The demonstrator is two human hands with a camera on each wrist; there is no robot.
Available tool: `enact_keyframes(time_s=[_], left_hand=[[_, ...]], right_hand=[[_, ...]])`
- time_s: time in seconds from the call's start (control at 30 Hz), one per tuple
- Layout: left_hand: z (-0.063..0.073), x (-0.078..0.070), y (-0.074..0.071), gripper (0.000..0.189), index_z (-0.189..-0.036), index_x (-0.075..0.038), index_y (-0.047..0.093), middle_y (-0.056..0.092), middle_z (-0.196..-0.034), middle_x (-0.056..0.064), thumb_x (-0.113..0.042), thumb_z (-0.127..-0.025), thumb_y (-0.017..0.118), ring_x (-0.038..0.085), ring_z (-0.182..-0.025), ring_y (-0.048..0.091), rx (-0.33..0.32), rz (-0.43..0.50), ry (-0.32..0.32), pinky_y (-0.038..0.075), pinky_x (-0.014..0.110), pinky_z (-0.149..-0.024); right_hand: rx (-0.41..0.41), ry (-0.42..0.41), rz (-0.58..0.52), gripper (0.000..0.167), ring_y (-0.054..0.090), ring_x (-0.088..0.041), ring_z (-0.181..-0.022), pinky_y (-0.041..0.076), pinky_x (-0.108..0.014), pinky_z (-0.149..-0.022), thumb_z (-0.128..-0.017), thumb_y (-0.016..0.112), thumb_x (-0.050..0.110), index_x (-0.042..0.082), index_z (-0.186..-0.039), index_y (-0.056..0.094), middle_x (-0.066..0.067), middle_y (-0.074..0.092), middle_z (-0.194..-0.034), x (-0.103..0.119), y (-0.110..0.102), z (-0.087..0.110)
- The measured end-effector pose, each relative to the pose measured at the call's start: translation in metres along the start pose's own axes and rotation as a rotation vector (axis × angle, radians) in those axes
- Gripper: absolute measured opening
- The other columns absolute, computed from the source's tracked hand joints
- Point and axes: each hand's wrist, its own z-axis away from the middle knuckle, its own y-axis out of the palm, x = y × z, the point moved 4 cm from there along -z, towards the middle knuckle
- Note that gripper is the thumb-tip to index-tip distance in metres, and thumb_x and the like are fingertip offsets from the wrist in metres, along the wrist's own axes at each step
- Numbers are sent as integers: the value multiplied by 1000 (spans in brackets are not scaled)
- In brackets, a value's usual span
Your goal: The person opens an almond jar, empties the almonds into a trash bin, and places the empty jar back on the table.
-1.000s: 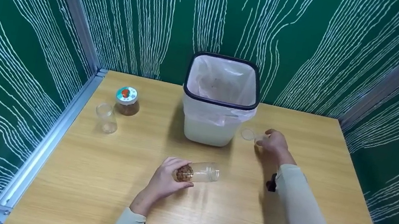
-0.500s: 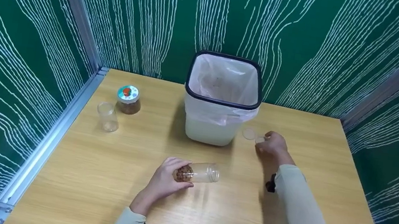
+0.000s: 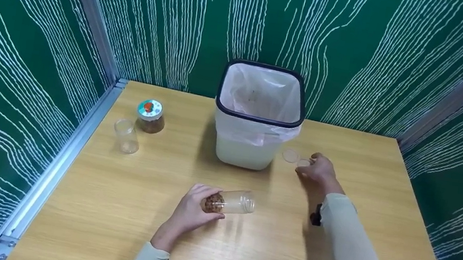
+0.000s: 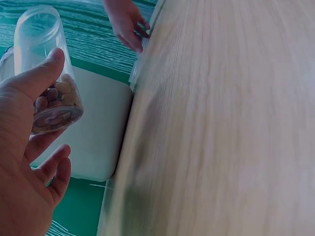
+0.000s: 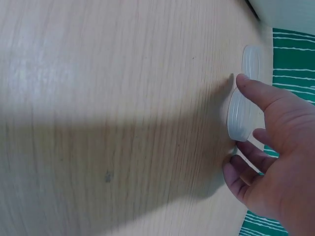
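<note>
"On the surface (image 3: 112, 204), right of the bin (image 3: 260, 119), what do you find?"

"A clear lid (image 5: 238, 118), flat or nearly so, with the right hand (image 3: 320, 169) at it. Thumb and fingers stand to either side of its rim; whether they pinch it or merely frame it, I cannot tell. A second lid (image 5: 251, 61) lies just beside it, on the bin's side."

"And the left hand (image 3: 193, 208)?"

"Thumb and fingers are curled round the lower part of a clear jar (image 3: 236, 201), held above the surface on the near side of the bin. The jar is tipped over, uncovered mouth to the right, its brown pieces (image 3: 214, 202) gathered at the base."

"Recommendations?"

"In my judgement, the lid should be handled by opposite edges of its rim, without being pushed into its neighbour; so thin a disc may skid. The jar's mouth should sit higher than its base, as a dip could spill the pieces. A more upright jar would be safer."
</note>
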Motion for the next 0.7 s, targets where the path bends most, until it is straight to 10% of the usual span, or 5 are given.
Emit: enact_keyframes(time_s=[0.7], left_hand=[[8,3,4,64,-125,-17,65,63,-119,-7,-40,-69,87,14,-111,52,39,56,-55,43,37,-97]], right_hand=[[-206,-206,-181,52,45,-34,-118,43,-48,-98,-99,53,35,0,-137,45,-20,46,-135,43,-38,23]])
